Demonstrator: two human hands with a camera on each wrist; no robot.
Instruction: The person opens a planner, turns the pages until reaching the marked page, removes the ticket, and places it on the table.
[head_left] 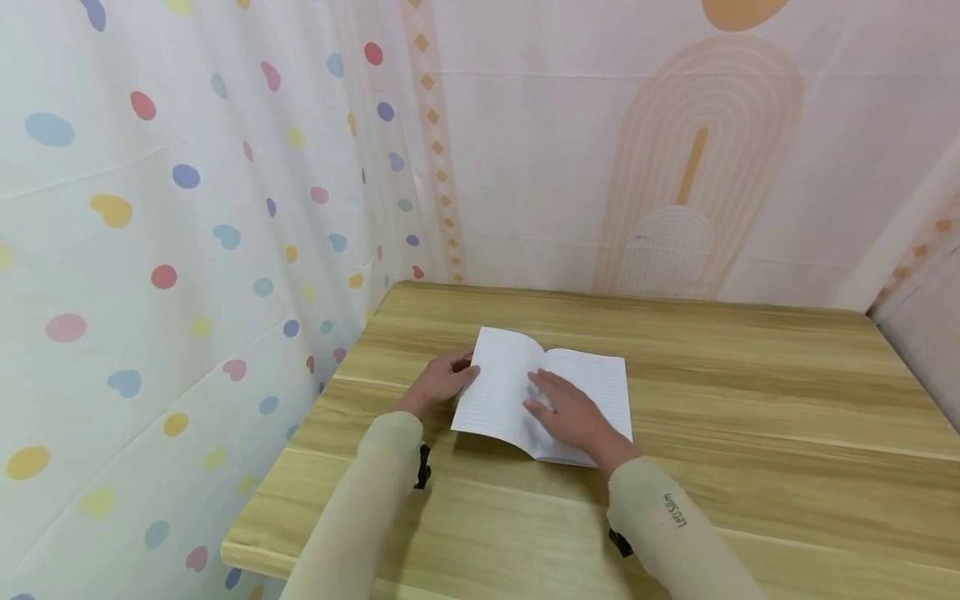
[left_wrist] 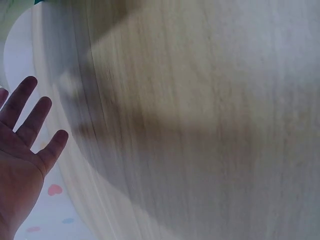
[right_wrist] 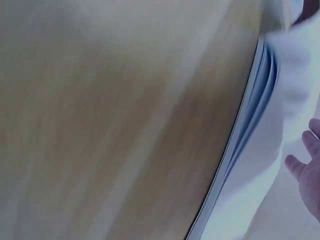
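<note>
An open notebook (head_left: 498,392) with white lined pages lies on the wooden table, its left half raised and curving up from the spine. My left hand (head_left: 439,382) holds that half by its outer edge, thumb over the page and the other fingers mostly hidden behind. In the left wrist view, the outer fingers of the left hand (left_wrist: 22,150) are spread apart. My right hand (head_left: 573,414) rests on the right-hand page close to the fold, its fingers extended. The right wrist view shows the notebook's layered page edges (right_wrist: 252,105) beside the right hand (right_wrist: 311,175).
The wood-grain table (head_left: 750,400) extends to the right and in front of the notebook. A dotted curtain (head_left: 187,250) hangs along the left side, and a pale patterned curtain (head_left: 540,183) stands behind the table's far edge.
</note>
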